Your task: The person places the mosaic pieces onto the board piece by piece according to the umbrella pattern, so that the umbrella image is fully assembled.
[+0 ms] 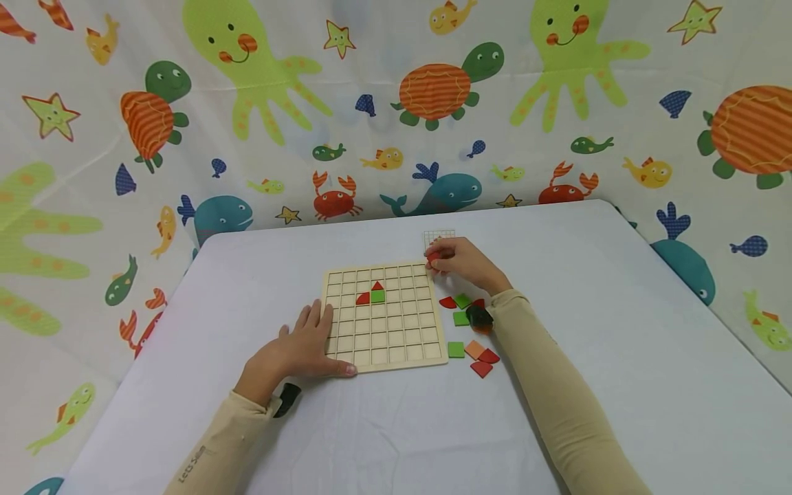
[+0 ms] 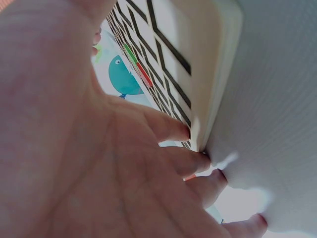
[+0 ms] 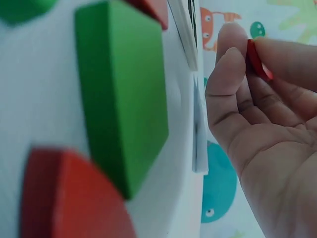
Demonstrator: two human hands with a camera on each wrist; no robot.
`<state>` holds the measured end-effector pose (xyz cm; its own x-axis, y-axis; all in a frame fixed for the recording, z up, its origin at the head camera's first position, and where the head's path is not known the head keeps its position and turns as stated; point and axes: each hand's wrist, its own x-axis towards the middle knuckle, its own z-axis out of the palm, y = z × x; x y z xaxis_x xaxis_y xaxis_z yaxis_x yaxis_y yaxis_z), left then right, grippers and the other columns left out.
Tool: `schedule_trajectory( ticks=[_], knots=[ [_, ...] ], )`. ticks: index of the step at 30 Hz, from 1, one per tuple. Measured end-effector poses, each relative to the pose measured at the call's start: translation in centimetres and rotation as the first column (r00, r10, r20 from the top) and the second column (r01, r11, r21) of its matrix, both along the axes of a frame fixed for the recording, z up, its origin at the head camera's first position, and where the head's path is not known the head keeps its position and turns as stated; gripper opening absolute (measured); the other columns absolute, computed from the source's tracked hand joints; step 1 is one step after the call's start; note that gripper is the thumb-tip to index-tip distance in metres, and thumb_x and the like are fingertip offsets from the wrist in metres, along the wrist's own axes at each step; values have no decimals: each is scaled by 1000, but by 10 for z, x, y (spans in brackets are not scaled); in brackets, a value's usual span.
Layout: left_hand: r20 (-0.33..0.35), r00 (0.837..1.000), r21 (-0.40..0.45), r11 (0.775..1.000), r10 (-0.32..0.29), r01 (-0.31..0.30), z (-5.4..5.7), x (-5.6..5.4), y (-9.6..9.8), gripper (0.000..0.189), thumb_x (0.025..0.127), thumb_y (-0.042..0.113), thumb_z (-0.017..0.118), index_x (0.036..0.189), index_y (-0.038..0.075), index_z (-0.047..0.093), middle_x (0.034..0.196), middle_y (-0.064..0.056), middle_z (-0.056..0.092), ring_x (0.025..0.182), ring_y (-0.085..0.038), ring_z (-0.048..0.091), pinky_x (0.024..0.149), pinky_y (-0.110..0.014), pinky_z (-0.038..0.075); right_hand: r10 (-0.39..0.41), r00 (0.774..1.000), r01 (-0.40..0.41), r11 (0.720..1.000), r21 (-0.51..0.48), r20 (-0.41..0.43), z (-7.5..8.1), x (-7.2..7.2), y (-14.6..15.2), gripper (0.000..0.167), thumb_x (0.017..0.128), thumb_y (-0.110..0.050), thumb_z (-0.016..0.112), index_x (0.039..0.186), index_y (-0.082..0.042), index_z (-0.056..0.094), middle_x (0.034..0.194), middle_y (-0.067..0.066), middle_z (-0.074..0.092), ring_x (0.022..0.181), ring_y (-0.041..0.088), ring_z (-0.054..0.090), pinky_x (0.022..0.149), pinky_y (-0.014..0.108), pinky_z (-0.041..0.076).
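Observation:
A wooden grid board (image 1: 396,338) lies on the white table. On its upper middle, a red triangle tile (image 1: 377,286) sits above a green square tile (image 1: 377,296), with a red quarter-circle tile (image 1: 363,299) to the left of the square. My left hand (image 1: 300,352) spreads its fingers along the board's left edge, thumb at the front edge. Over the board's far right corner, my right hand (image 1: 464,262) pinches a small red tile (image 3: 258,62) between thumb and fingertips; its outline is partly hidden. Just behind that hand is a small printed grid card (image 1: 439,234).
Right of the board lie loose tiles: a green square (image 1: 456,350), an orange square (image 1: 475,349), a red quarter circle (image 1: 482,369) and several more. The right wrist's black camera (image 1: 479,317) overlaps some of them. A sea-animal cloth (image 1: 383,89) hangs behind the table.

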<state>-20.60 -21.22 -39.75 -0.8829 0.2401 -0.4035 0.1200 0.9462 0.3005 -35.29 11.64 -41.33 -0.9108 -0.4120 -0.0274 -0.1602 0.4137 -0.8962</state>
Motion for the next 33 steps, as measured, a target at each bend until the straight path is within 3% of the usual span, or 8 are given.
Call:
schedule_trajectory(
  ticks=[8,18,33],
  knots=[
    [-3,1000,-8,1000,-7,7,-1,-3,-2,136,81,64,86,167,-9,10,173,-35,1,159,-55,2,116,-81,14,34,999,-34,999,42,5,3,0,-12,34,109,-4,58,142,5,63,120,20,73,97,30,66,92,36,56],
    [-5,1000,-11,1000,-16,16,-3,-7,-5,136,81,65,86,167,-8,10,173,-34,1,159,-55,2,116,-81,13,115,993,-116,993,-24,-12,4,4,-27,22,106,-1,64,124,10,68,102,17,74,85,26,73,81,33,60],
    [8,1000,-22,1000,-8,9,-2,-9,-5,138,80,67,86,167,-8,11,173,-35,2,159,-55,3,116,-81,14,176,984,-177,982,64,17,8,12,-50,21,104,-3,66,123,5,72,101,11,74,85,22,70,86,33,57]
  ],
)
